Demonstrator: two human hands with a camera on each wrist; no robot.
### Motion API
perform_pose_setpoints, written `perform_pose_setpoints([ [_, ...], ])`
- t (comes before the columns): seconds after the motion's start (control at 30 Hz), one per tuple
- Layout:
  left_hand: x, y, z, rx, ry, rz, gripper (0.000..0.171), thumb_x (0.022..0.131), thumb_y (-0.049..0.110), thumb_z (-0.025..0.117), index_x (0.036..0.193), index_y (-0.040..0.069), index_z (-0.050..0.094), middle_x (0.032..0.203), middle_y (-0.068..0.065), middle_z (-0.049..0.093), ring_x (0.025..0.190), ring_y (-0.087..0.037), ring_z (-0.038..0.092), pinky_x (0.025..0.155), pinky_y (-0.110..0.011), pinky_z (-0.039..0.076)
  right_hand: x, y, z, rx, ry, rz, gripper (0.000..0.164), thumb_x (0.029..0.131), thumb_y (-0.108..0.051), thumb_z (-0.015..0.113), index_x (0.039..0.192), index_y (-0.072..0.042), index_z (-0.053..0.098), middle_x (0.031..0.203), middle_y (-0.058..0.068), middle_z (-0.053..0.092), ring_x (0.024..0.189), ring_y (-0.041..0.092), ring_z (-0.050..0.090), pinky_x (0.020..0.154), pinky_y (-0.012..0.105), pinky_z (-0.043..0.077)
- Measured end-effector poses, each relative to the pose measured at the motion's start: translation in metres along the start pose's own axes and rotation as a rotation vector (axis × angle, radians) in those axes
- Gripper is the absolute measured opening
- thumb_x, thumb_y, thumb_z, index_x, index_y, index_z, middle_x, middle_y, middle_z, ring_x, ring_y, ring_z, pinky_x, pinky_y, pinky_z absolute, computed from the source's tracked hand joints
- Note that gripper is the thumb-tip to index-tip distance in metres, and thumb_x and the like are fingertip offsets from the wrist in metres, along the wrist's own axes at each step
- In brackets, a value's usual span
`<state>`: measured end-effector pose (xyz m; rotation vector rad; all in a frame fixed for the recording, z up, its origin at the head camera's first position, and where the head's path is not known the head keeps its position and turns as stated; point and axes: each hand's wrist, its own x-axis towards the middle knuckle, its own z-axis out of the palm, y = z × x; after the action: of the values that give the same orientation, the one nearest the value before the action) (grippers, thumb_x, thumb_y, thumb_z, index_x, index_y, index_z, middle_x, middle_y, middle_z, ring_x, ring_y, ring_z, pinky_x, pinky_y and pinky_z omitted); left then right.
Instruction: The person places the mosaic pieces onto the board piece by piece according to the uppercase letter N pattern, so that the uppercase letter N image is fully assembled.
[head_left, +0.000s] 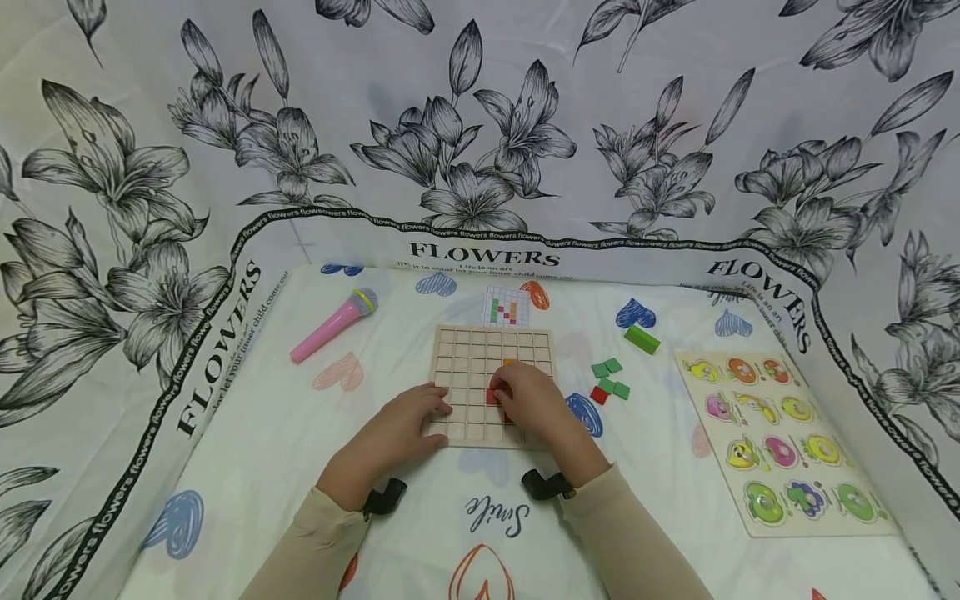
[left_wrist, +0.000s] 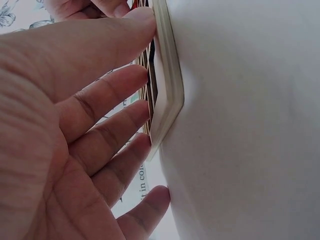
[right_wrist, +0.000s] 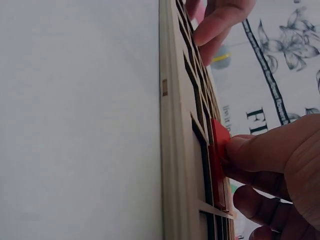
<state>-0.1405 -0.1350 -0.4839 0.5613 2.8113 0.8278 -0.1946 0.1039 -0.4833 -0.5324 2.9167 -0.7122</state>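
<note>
A wooden grid board lies flat on the cloth. My right hand is over its right half, with thumb and forefinger pinching a red square tile at the grid. Another red tile sits in the board right beside it, and an orange tile shows partly above the knuckles. At the board's left edge rests my left hand, its fingers spread and nearly straight. Its thumb and fingertips touch the frame and grid. The right palm hides several squares of the board.
Behind the board lies a pattern card with coloured squares. Several green tiles and a red tile lie to the right, near a green block. A fruit puzzle board is far right, a pink toy microphone left.
</note>
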Motion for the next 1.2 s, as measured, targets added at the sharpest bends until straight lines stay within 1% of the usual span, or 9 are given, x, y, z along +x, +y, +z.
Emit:
perform_pose_setpoints([
  [0.37, 0.000, -0.001, 0.002, 0.001, -0.003, -0.009, 0.040, 0.083, 0.023, 0.083, 0.119, 0.014, 0.068, 0.149, -0.003, 0.053, 0.146, -0.024, 0.037, 0.119, -0.046, 0.033, 0.000, -0.001, 0.004, -0.052, 0.006, -0.015, 0.010, 0.094, -0.024, 0.072, 0.103, -0.021, 0.074, 0.096, -0.008, 0.061, 0.085, 0.013, 0.055, 0.084, 0.030, 0.054],
  [0.5, 0.001, -0.003, 0.003, 0.008, -0.002, -0.015, 0.040, 0.083, 0.023, 0.083, 0.119, 0.015, 0.068, 0.149, -0.002, 0.052, 0.146, -0.023, 0.037, 0.119, -0.046, 0.032, -0.001, 0.002, 0.001, -0.044, 0.019, -0.024, 0.011, 0.094, -0.023, 0.072, 0.104, -0.021, 0.075, 0.100, -0.008, 0.063, 0.090, 0.013, 0.058, 0.088, 0.032, 0.054],
  [0.57, 0.001, -0.003, 0.004, 0.012, -0.005, -0.023, 0.040, 0.083, 0.024, 0.083, 0.119, 0.016, 0.068, 0.149, -0.001, 0.052, 0.147, -0.022, 0.036, 0.119, -0.045, 0.032, -0.002, 0.006, -0.004, -0.018, 0.032, -0.017, 0.010, 0.094, -0.022, 0.072, 0.104, -0.020, 0.075, 0.102, -0.007, 0.065, 0.092, 0.014, 0.059, 0.089, 0.033, 0.055],
  [0.7, 0.002, -0.003, 0.004, 0.013, -0.001, -0.022, 0.040, 0.083, 0.023, 0.084, 0.119, 0.016, 0.068, 0.149, -0.002, 0.052, 0.146, -0.023, 0.037, 0.119, -0.045, 0.032, -0.006, 0.024, -0.020, 0.046, 0.073, 0.034, 0.010, 0.095, -0.017, 0.070, 0.104, -0.018, 0.075, 0.104, -0.005, 0.066, 0.093, 0.016, 0.060, 0.088, 0.035, 0.055],
  [0.83, 0.002, -0.001, 0.004, 0.014, 0.000, -0.015, 0.040, 0.083, 0.022, 0.083, 0.119, 0.015, 0.068, 0.149, -0.003, 0.052, 0.146, -0.024, 0.037, 0.119, -0.046, 0.032, -0.020, 0.055, -0.039, 0.084, 0.095, 0.083, 0.015, 0.098, -0.013, 0.065, 0.109, -0.016, 0.075, 0.109, -0.003, 0.067, 0.095, 0.018, 0.061, 0.087, 0.039, 0.056],
  [0.97, 0.001, 0.001, 0.003, 0.008, -0.009, -0.034, 0.041, 0.084, 0.023, 0.083, 0.121, 0.015, 0.068, 0.150, -0.002, 0.051, 0.147, -0.023, 0.036, 0.119, -0.046, 0.032, -0.040, 0.086, -0.055, 0.042, 0.105, 0.102, 0.024, 0.099, -0.005, 0.060, 0.114, -0.015, 0.075, 0.110, 0.001, 0.066, 0.098, 0.021, 0.062, 0.088, 0.042, 0.055],
  [1.03, 0.001, 0.001, 0.003, 0.007, -0.014, -0.049, 0.041, 0.084, 0.024, 0.083, 0.121, 0.016, 0.067, 0.151, -0.001, 0.051, 0.147, -0.022, 0.036, 0.119, -0.045, 0.032, -0.049, 0.098, -0.061, -0.009, 0.111, 0.111, 0.028, 0.099, -0.001, 0.057, 0.115, -0.015, 0.076, 0.109, 0.003, 0.063, 0.098, 0.023, 0.060, 0.090, 0.044, 0.054],
  [1.13, 0.001, 0.001, 0.004, 0.006, -0.013, -0.056, 0.042, 0.083, 0.024, 0.083, 0.121, 0.016, 0.068, 0.151, -0.001, 0.050, 0.147, -0.022, 0.036, 0.119, -0.046, 0.033, -0.060, 0.110, -0.063, -0.056, 0.101, 0.132, 0.034, 0.097, 0.002, 0.054, 0.114, -0.017, 0.077, 0.107, 0.004, 0.057, 0.095, 0.024, 0.055, 0.088, 0.042, 0.053],
  [1.2, 0.001, 0.000, 0.005, 0.016, -0.015, -0.060, 0.042, 0.083, 0.024, 0.083, 0.121, 0.017, 0.067, 0.151, 0.000, 0.050, 0.147, -0.021, 0.035, 0.119, -0.045, 0.033, -0.065, 0.116, -0.062, -0.067, 0.083, 0.152, 0.034, 0.097, 0.002, 0.057, 0.115, -0.019, 0.077, 0.106, 0.004, 0.054, 0.097, 0.025, 0.053, 0.088, 0.041, 0.052],
])
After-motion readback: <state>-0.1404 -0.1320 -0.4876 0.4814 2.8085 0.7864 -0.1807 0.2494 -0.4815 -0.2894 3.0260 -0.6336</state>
